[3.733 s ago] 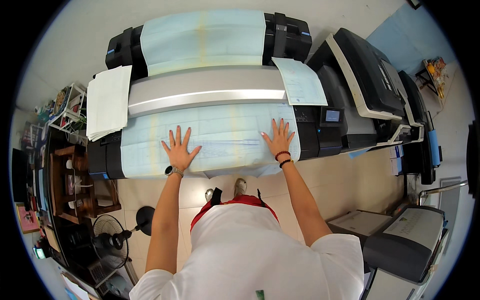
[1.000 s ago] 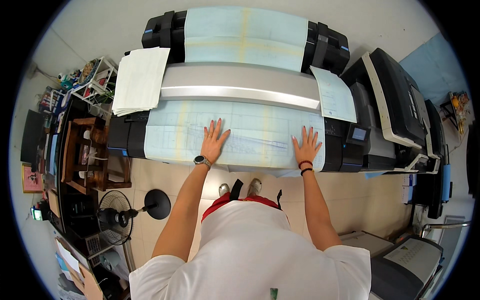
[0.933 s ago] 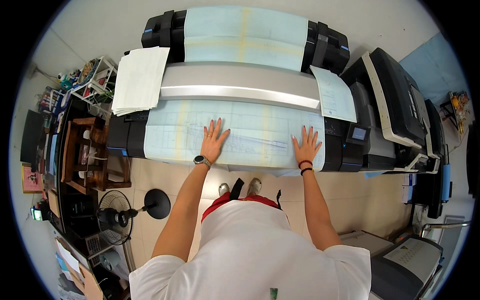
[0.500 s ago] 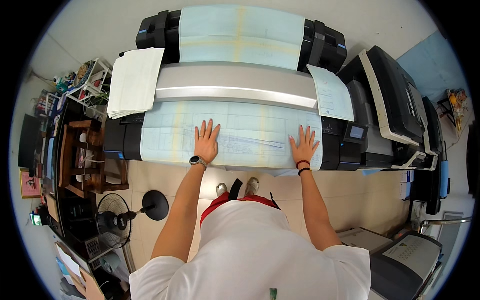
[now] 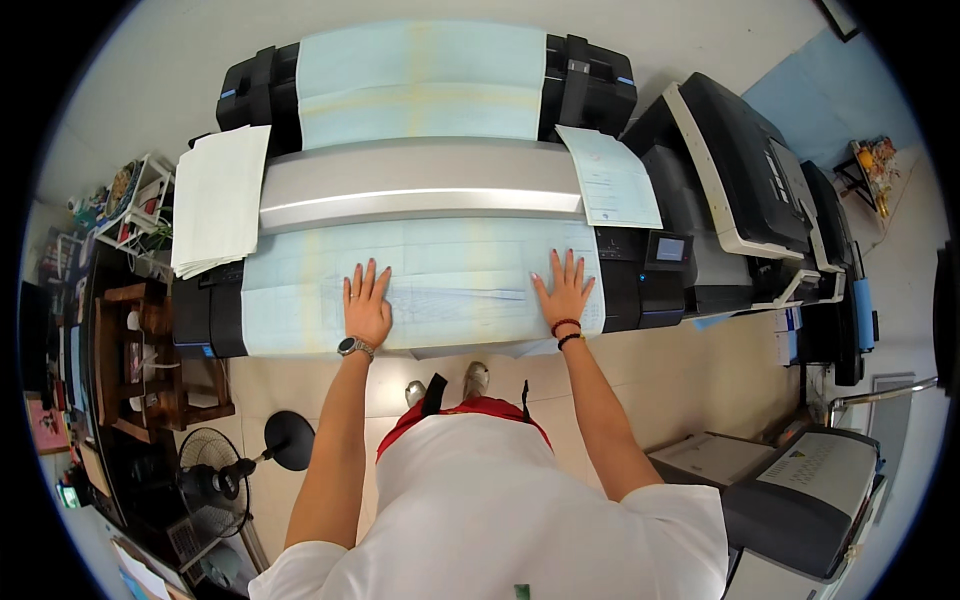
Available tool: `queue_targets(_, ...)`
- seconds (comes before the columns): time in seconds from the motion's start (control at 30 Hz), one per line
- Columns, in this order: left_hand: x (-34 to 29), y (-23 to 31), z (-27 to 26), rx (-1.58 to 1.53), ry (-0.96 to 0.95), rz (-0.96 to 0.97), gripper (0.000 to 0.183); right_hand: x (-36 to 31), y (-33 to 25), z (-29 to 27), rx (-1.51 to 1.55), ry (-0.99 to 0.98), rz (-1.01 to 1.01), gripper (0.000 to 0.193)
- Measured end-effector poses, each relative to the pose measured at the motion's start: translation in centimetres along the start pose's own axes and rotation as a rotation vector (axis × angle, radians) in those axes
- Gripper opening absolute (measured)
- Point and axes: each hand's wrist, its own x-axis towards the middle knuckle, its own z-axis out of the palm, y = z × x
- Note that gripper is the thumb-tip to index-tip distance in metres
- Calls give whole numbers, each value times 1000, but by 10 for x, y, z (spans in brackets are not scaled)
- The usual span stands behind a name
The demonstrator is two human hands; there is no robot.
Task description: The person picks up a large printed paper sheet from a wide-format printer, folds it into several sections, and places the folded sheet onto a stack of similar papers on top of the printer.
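Observation:
A wide pale-blue sheet with a faint line drawing and yellowish bands (image 5: 450, 245) lies over the front of a large-format plotter-scanner. Its far part (image 5: 420, 60) shows behind the machine's long silver cover (image 5: 420, 180). My left hand (image 5: 368, 312) rests flat on the near part of this drawing, left of its middle, fingers spread, a watch on the wrist. Near the sheet's right edge, my right hand (image 5: 565, 295) also lies palm down with fingers apart, a red and a black band at its wrist. Neither hand grips anything.
White papers (image 5: 222, 200) are stacked at the machine's left, and another pale sheet (image 5: 610, 180) lies at its right, above a small screen (image 5: 668, 250). A black-and-white copier (image 5: 740, 170) stands further right. On the floor at left are a fan (image 5: 215, 480) and a wooden chair (image 5: 150, 360).
The whole view has shifted and turned slightly, so the machine appears further left. Both hands remain flat on the sheet, in about the same places on it.

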Motion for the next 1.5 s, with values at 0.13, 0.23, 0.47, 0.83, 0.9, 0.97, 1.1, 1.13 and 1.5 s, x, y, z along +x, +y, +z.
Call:
queue_targets(0.13,0,-1,0,5,27,9,57,0,-1,-1,27,-3,7,67)
queue_targets(0.23,-1,-2,1,-12,39,16,58,0,-1,-1,30,0,10,67)
queue_targets(0.47,-2,-1,-1,-2,49,17,57,-1,-4,-2,23,3,1,67)
queue_targets(0.83,0,1,-1,13,33,23,58,-1,-2,-3,28,31,-13,68)
queue_targets(0.9,0,1,0,14,31,23,58,-1,-2,-4,29,30,-11,68)
queue_targets(0.97,0,1,0,18,35,30,58,-2,-1,-4,26,35,-11,68)
queue_targets(1.1,0,1,0,19,39,35,58,-2,-1,-4,31,37,-9,67)
queue_targets(1.13,0,1,0,22,36,33,58,-2,-1,-4,37,37,-10,67)
queue_targets(1.5,0,0,0,25,36,32,58,-1,-3,-5,33,24,-5,67)
